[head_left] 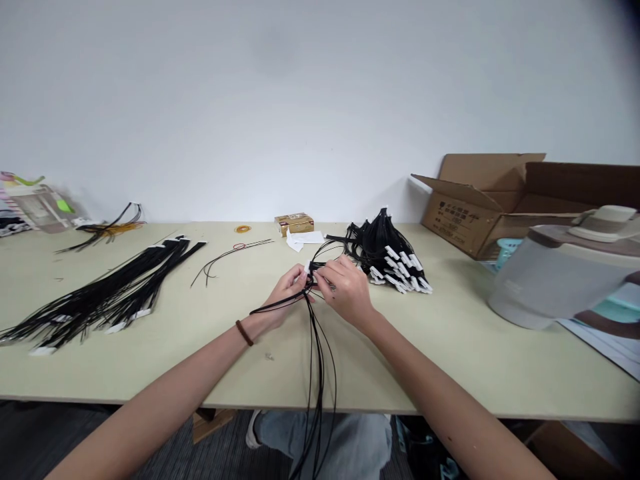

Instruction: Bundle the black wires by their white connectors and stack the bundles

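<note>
Both my hands meet over the middle of the table around a bundle of thin black wires. My left hand pinches the bundle near a small white connector. Pressed close on its right side, my right hand has thumb and fingers closed on the wires by the connector. The loose wire ends hang over the table's front edge toward my lap, and a few strands cross my left wrist. Just beyond my right hand lies a pile of black wire harnesses with white connectors. My fingers partly hide the gripped spot.
More black wire harnesses lie spread on the left of the table. A few loose wires, a small gold box and white paper lie toward the wall. An open cardboard box and a large jug stand at right.
</note>
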The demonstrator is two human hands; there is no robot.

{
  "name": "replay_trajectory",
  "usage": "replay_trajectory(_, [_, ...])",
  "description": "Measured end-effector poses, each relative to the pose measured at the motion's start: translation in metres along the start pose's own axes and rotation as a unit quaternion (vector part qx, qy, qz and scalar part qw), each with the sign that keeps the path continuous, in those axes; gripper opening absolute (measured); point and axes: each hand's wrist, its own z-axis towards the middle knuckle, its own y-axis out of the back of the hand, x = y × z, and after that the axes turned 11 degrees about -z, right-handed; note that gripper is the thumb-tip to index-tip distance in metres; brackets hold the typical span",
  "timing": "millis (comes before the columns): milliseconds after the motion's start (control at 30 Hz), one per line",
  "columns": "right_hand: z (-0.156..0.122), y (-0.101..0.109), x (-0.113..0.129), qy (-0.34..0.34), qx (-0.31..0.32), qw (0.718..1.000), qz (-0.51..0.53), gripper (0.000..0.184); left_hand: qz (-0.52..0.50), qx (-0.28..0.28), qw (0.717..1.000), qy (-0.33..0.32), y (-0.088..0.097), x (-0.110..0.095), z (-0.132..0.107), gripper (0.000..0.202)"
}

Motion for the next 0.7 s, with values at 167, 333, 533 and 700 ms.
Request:
replay_trajectory(167, [-0.0016,-0.0019,-0.0006,0.000,0.005,1.000,0.013,0.024,0.007,-0.007,1.000,-0.005,-0.0013,-0.0001,-0.0017,0.026])
replay_trajectory(333, [-0.0019,-0.0035,-0.0006,-0.003,0.008,1.000,0.018,0.023,-0.011,-0.003,1.000,0.006,0.0003,0.0018,-0.0019,0.024])
replay_trajectory(533, [0.0005,-0.0045,-0.0020,-0.012,-0.013,0.999,0.050,0.015,-0.118,-0.017,0.990,0.072,0.0003,0.0007,-0.0009,0.017])
replay_trajectory(700, [-0.0014,-0.0010,-0.0023,0.099,-0.037,0.994,0.023,0.020,-0.195,-0.081,0.971,0.107,0.0039,-0.0033,0.0028,0.005])
